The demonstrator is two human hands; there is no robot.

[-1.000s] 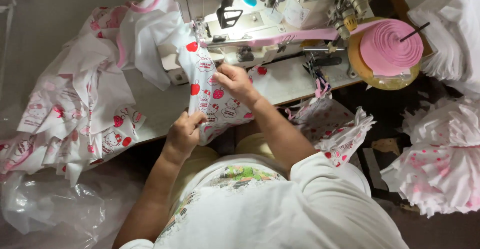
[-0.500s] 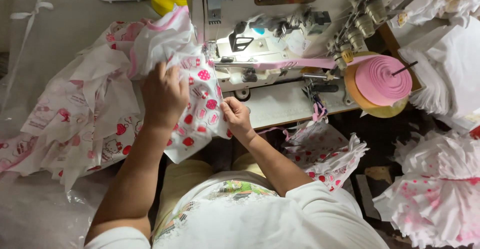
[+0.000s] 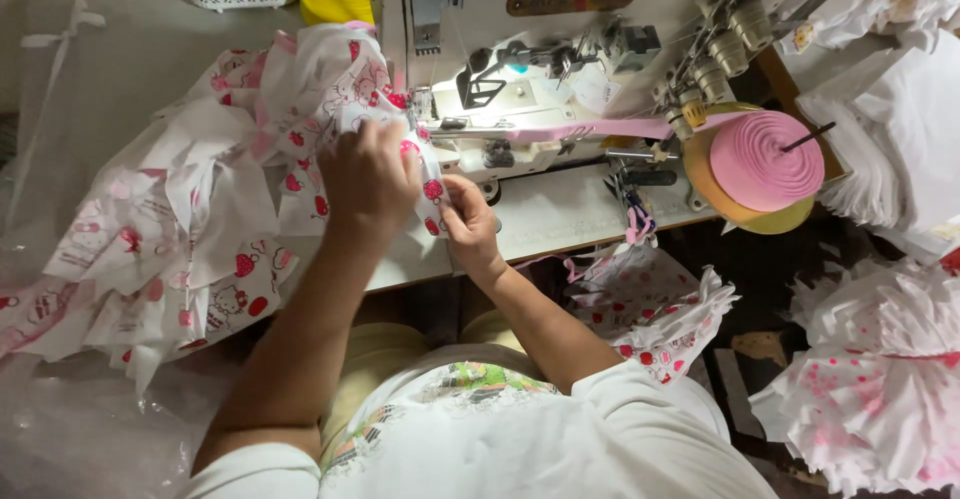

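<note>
Your left hand [image 3: 368, 174] presses flat on the strawberry-print fabric [image 3: 300, 149], fingers closed over it; right hand [image 3: 468, 221] pinches its edge, prob. to line it up w/ the presser foot [image 3: 425, 109] just beyond. Sewing machine [image 3: 530, 79] behind; pink tape roll [image 3: 765, 159] far right; cut pieces [image 3: 150, 239] piled left on desk [image 3: 570, 214].

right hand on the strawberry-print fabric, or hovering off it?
Touching. The head view shows the right hand pinching the edge of the strawberry-print fabric in front of the sewing machine, its fingers closed on the cloth with no gap.
</note>
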